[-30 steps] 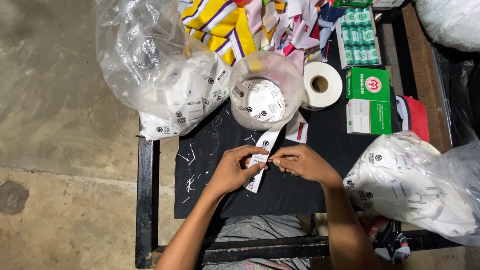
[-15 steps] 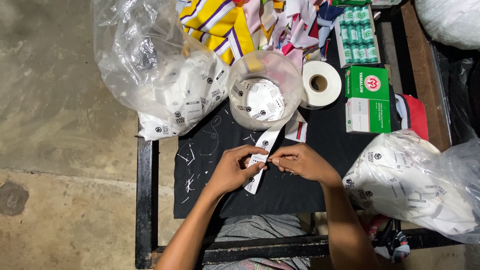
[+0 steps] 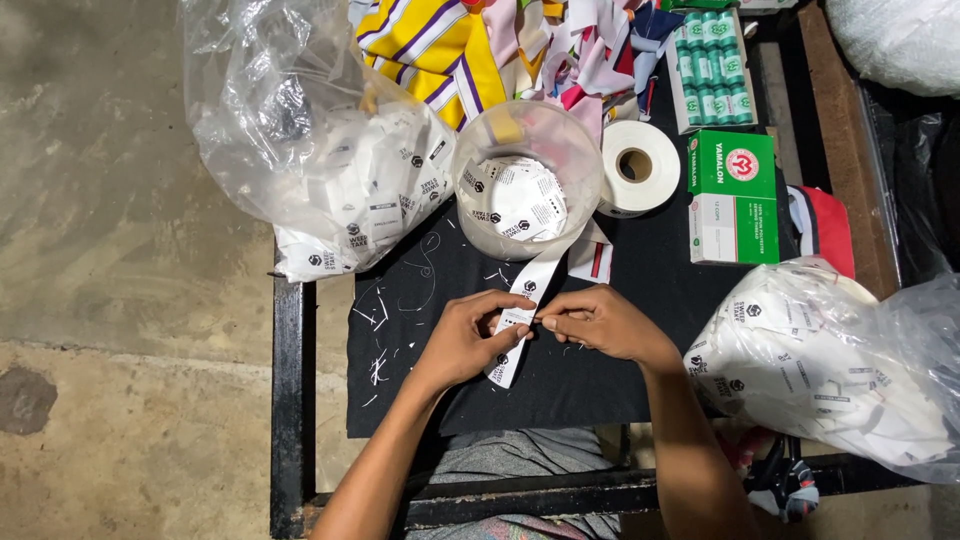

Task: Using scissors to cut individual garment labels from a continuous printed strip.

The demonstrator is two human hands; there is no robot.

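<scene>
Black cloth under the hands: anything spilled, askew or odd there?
Yes: white thread scraps lie scattered over the black cloth, left of the left hand. Both hands pinch the white label strip; right hand looks fine.

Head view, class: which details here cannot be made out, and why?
- Head view: what the right hand pinches; its fingertips hide it.
- White label strip: its middle, behind the left hand.
- Clear plastic bag: cut off by the right edge.
</scene>
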